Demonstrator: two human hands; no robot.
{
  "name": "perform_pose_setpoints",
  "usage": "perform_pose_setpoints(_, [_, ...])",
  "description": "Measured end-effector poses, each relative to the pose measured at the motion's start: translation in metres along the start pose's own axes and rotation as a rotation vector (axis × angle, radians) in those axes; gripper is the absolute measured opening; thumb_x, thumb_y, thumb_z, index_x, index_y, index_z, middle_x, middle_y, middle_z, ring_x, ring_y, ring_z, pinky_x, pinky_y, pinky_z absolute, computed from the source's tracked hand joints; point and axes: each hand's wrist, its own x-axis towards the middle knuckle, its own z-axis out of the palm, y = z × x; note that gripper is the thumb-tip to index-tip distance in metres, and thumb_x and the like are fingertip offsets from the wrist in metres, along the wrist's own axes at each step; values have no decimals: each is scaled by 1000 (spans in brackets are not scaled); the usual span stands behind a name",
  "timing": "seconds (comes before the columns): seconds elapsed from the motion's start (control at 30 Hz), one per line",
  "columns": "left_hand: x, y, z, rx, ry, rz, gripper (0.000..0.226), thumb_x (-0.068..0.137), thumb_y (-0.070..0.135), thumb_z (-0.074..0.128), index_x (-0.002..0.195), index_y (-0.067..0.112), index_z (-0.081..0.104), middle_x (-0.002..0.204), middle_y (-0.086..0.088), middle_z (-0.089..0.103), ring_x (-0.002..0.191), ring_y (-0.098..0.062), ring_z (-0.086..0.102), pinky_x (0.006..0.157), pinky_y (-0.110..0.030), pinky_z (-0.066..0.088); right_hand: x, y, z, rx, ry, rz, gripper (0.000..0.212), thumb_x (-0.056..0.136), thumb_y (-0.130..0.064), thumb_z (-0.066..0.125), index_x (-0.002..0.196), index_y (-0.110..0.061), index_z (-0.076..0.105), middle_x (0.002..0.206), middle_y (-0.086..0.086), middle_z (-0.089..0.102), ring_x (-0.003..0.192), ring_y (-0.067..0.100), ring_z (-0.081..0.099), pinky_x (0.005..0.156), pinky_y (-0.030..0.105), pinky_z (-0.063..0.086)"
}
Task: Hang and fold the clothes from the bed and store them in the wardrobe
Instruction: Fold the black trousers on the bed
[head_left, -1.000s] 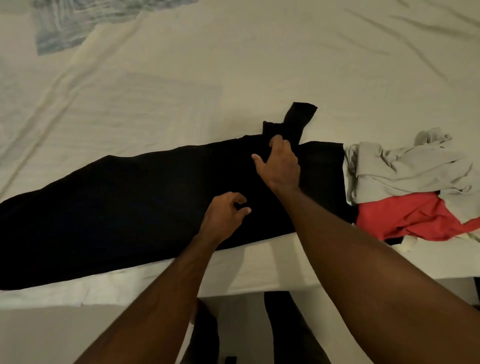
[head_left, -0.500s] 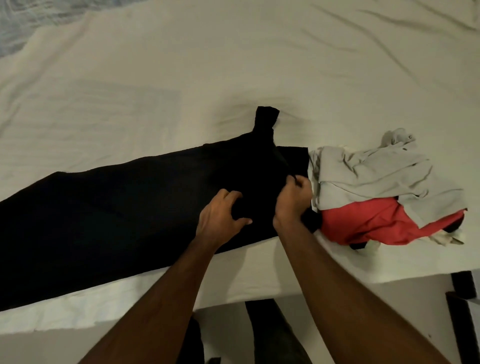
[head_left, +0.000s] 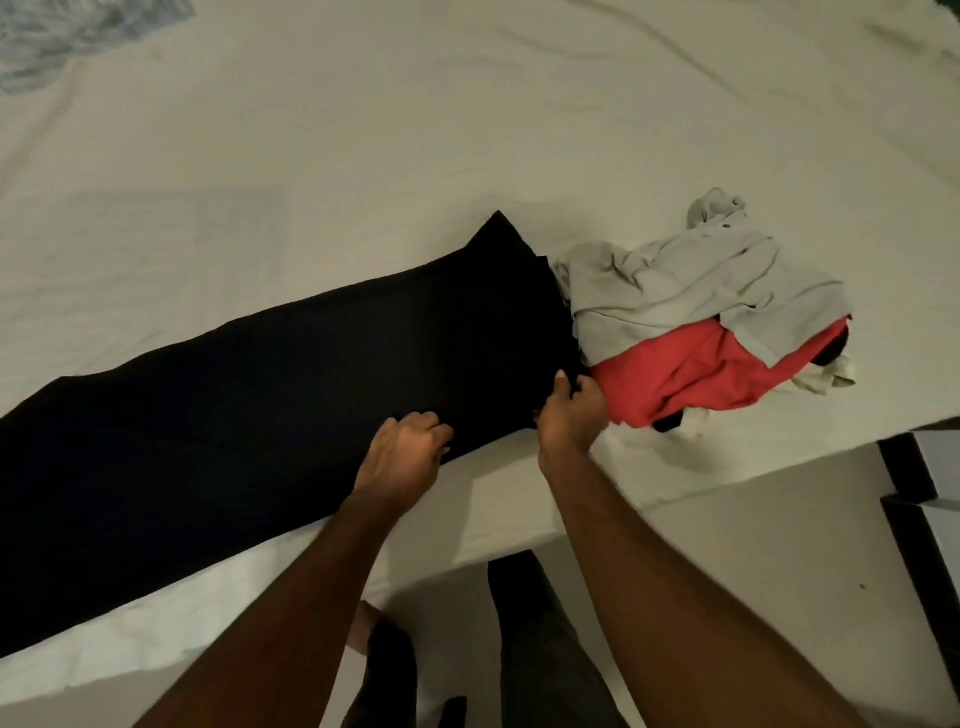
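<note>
A long black garment (head_left: 270, 410) lies flat along the near edge of the white bed (head_left: 467, 130), running from the left edge of view to its right end. My left hand (head_left: 405, 457) has its fingers curled into the garment's near edge. My right hand (head_left: 571, 415) pinches the garment's near right corner. Right beside that corner sits a pile of clothes: a crumpled grey garment (head_left: 691, 280) on top of a red one (head_left: 691, 374), with bits of white and black cloth showing underneath.
A blue-patterned cloth (head_left: 62, 36) lies at the bed's far left corner. A dark piece of furniture (head_left: 919, 478) stands off the bed's right edge. My legs and the pale floor (head_left: 753, 561) show below the bed edge.
My right hand came back from the garment's far edge to its near right corner. The black strip that stuck up at the far edge is now tucked flat. The view shifted left.
</note>
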Motion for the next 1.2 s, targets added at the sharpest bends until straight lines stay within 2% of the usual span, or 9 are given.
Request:
perform_pose_setpoints(0.13, [-9, 4, 7, 22, -56, 44, 27, 99, 17, 55, 124, 20, 66, 113, -2, 62, 107, -23, 58, 86, -36, 40, -2, 18, -28, -69, 40, 75, 9, 93, -18, 65, 95, -13, 72, 88, 9, 73, 78, 32, 71, 73, 47, 62])
perform_pose_setpoints(0.3, [-22, 3, 4, -147, -133, 31, 41, 100, 29, 60, 139, 19, 56, 130, 0, 56, 120, -20, 52, 103, -35, 42, 9, 36, -39, -137, 34, 147, 32, 89, -49, 58, 76, -20, 63, 75, 9, 70, 68, 34, 71, 66, 52, 62])
perform_pose_setpoints(0.37, [-31, 1, 2, -164, -114, 30, 41, 100, 31, 58, 139, 20, 56, 131, 1, 57, 120, -19, 52, 104, -35, 42, 3, 29, -43, -173, 49, 121, 40, 88, -55, 56, 81, -16, 65, 79, 7, 70, 74, 33, 69, 74, 46, 61])
perform_pose_setpoints(0.5, [-50, -15, 1, -146, -95, -11, 38, 101, 33, 56, 137, 21, 57, 127, 2, 58, 118, -18, 53, 103, -36, 41, 0, 11, -51, -256, 49, 44, 28, 97, -33, 62, 102, -6, 69, 93, 12, 65, 87, 32, 59, 79, 33, 44])
perform_pose_setpoints(0.67, [-76, -40, -1, -212, -29, -161, 28, 99, 28, 60, 124, 17, 65, 115, -1, 62, 107, -20, 59, 93, -39, 51, -8, 20, -54, -320, 79, 230, 40, 94, -26, 62, 120, 4, 66, 122, 23, 68, 112, 41, 64, 94, 43, 54])
perform_pose_setpoints(0.77, [-95, -48, -3, -285, 74, -226, 15, 98, 24, 60, 106, 16, 69, 100, -1, 62, 93, -21, 61, 81, -39, 53, -65, 22, -38, -446, -54, -26, 29, 98, -26, 61, 102, 0, 72, 102, 22, 72, 100, 41, 67, 84, 43, 53])
perform_pose_setpoints(0.9, [-129, -68, -4, -364, 269, -356, 10, 96, 21, 63, 95, 13, 69, 91, -2, 64, 87, -22, 60, 79, -39, 51, -167, 42, 11, -534, -454, -474, 30, 98, -29, 64, 71, -16, 56, 62, 3, 57, 58, 21, 56, 56, 29, 39])
perform_pose_setpoints(1.07, [-208, -134, -3, -561, 479, -716, 10, 96, 15, 65, 88, 12, 68, 84, -1, 67, 75, -16, 62, 71, -30, 49, -269, 50, 79, -702, -800, -945, 22, 93, -27, 69, 77, -18, 58, 75, 0, 57, 67, 18, 55, 59, 30, 41])
perform_pose_setpoints(1.2, [-286, -200, 3, -825, 683, -1181, 8, 98, 18, 62, 94, 16, 69, 92, -4, 71, 82, -24, 70, 80, -41, 60, -343, 50, 127, -695, -1080, -1151, 9, 92, -22, 69, 86, -19, 64, 84, -1, 62, 78, 18, 59, 72, 39, 52])
